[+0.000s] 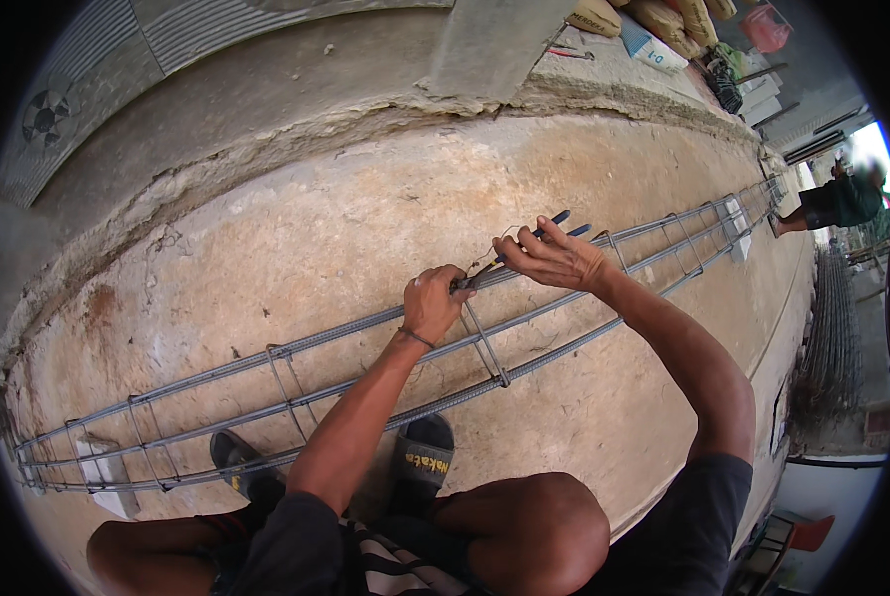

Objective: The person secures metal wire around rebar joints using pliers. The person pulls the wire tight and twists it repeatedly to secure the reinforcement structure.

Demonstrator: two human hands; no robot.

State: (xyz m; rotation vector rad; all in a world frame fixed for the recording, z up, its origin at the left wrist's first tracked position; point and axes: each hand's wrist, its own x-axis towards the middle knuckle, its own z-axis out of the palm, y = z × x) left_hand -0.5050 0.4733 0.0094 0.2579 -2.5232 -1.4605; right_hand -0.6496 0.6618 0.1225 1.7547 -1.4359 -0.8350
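Note:
A long rebar cage (363, 323) of ribbed bars tied with square stirrups lies across in front of me. My left hand (432, 304) is closed at the far bar, its thumb and fingers pinching the top of a stirrup (482, 343). My right hand (552, 260) grips pliers with dark blue handles (561, 217), which stick out past the fingers. The jaws of the pliers point toward my left fingertips at that joint; whether they bite on anything is hard to see. A thin tie wire (484, 260) curls up between the two hands.
Pale blocks (103, 475) (737, 227) prop the cage near both ends. My sandalled feet (424, 459) are at its near side. Filled sacks (653, 30) lie at the back right. Another person (842, 202) is by the cage's far right end, near bundled rods (830, 328).

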